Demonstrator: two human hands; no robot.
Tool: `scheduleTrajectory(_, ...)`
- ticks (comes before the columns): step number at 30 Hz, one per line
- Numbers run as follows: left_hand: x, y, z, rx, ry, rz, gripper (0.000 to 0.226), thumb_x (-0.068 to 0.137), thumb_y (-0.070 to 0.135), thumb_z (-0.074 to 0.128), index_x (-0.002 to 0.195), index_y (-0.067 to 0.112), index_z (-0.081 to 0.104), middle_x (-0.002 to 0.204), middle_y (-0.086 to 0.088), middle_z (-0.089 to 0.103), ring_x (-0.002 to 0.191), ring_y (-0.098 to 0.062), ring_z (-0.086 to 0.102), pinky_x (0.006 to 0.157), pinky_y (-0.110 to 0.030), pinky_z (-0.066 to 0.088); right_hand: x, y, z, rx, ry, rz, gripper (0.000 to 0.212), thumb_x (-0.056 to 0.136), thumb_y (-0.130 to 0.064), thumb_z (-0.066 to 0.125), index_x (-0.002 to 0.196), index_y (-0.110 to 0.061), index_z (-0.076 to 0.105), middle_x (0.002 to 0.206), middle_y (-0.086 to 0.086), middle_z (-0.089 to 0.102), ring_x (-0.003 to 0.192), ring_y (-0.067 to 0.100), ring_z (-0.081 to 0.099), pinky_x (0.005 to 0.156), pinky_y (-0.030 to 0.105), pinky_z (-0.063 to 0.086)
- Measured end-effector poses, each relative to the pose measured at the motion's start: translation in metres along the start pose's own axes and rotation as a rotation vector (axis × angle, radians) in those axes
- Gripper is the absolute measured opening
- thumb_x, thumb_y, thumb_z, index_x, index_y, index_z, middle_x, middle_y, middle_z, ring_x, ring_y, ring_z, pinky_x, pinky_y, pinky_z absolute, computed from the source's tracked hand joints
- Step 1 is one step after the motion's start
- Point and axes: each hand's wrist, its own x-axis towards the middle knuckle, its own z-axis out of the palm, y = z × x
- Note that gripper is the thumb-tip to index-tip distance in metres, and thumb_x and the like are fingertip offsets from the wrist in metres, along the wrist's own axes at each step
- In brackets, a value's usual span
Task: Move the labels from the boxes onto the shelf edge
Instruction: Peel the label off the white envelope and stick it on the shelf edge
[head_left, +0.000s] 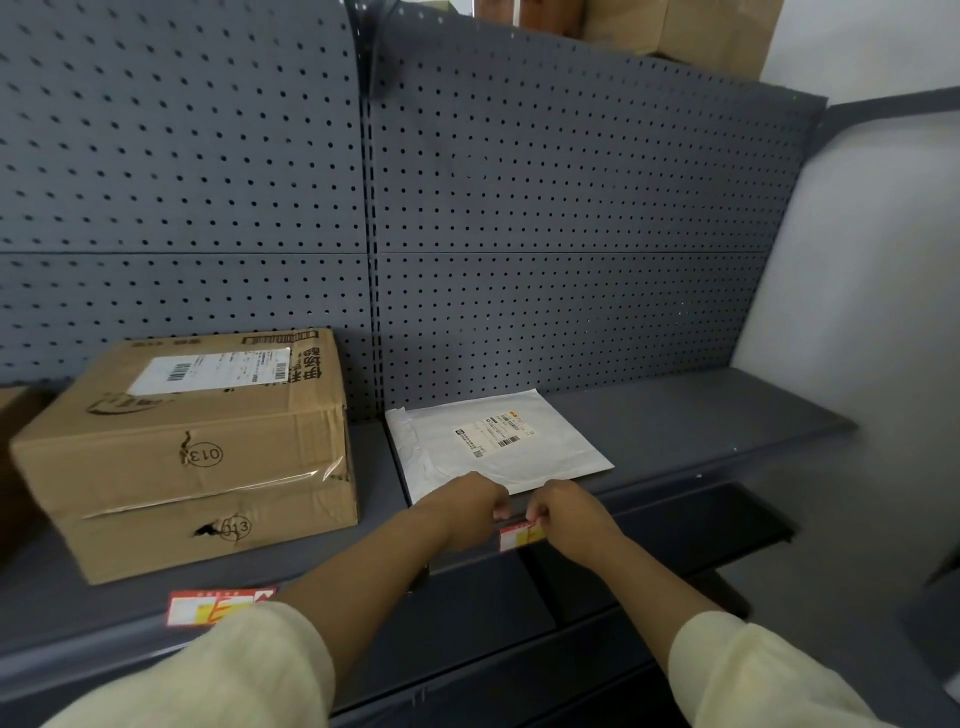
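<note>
While pressed to dark grey metal shelf edge (649, 501), small red-and-yellow paper label (521, 535) pinched by left hand (470, 512) and right hand (566, 514). Flat white plastic mailer (498, 441) just behind. Second red-yellow label (218, 605) stuck below brown cardboard box (192, 447).

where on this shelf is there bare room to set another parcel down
Widest free patch: bare shelf right of the white mailer, out to the shelf end. A narrow strip lies between the mailer and the stacked cardboard boxes. Crowded: the left side, filled by the boxes, and the front edge where both hands press the label.

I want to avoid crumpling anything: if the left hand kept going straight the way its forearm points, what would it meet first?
Probably the white mailer: the left hand sits at the shelf edge right before it. Depth is unclear.
</note>
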Motion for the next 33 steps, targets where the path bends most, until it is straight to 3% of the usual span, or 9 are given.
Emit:
scheduleTrajectory(5,-0.003,-0.006,-0.005,-0.013,0.023,-0.027,0.034,0.091,0.005,0.051,0.121,0.014,0.066,0.129,-0.008,0.061,0.116,-0.025,0.058,0.099,-0.033,0.049,-0.002,0.003,-0.007,-0.025,-0.028,0.011,0.021,0.090,-0.007,0.056,0.095,-0.022,0.070,0.109,-0.001,0.063,0.094,0.015,0.061,0.086,0.028,0.053)
scheduleTrajectory(19,-0.010,0.003,0.005,0.078,0.013,-0.044,0.028,0.094,0.014,0.055,0.120,0.015,0.065,0.124,-0.011,0.063,0.111,-0.027,0.060,0.097,-0.037,0.051,-0.007,0.004,0.001,-0.170,0.010,-0.097,0.018,0.091,-0.015,0.057,0.108,-0.019,0.063,0.116,0.001,0.058,0.102,0.015,0.055,0.089,0.027,0.047)
scheduleTrajectory(25,-0.011,0.005,0.012,0.247,0.038,0.000,0.037,0.095,0.008,0.049,0.128,0.016,0.063,0.123,-0.014,0.062,0.114,-0.031,0.053,0.096,-0.036,0.043,0.000,-0.001,0.007,-0.405,0.002,-0.183,0.028,0.087,-0.005,0.058,0.114,-0.012,0.058,0.123,0.006,0.055,0.114,0.022,0.050,0.095,0.033,0.042)
scheduleTrajectory(29,-0.010,0.014,0.020,0.359,0.079,0.049,0.028,0.094,0.010,0.051,0.120,0.009,0.061,0.117,-0.014,0.064,0.109,-0.031,0.052,0.088,-0.035,0.038,0.005,0.003,0.005,-0.462,-0.014,-0.281,0.036,0.083,0.006,0.053,0.116,-0.007,0.055,0.124,0.011,0.056,0.116,0.028,0.049,0.098,0.034,0.036)
scheduleTrajectory(33,-0.006,0.017,0.024,0.325,0.093,0.046,0.046,0.092,0.007,0.053,0.136,0.014,0.048,0.122,-0.014,0.060,0.110,-0.031,0.053,0.090,-0.036,0.040,0.010,0.003,0.000,-0.378,-0.018,-0.320,0.029,0.082,0.008,0.052,0.107,-0.005,0.060,0.113,0.013,0.060,0.110,0.029,0.051,0.085,0.035,0.042)
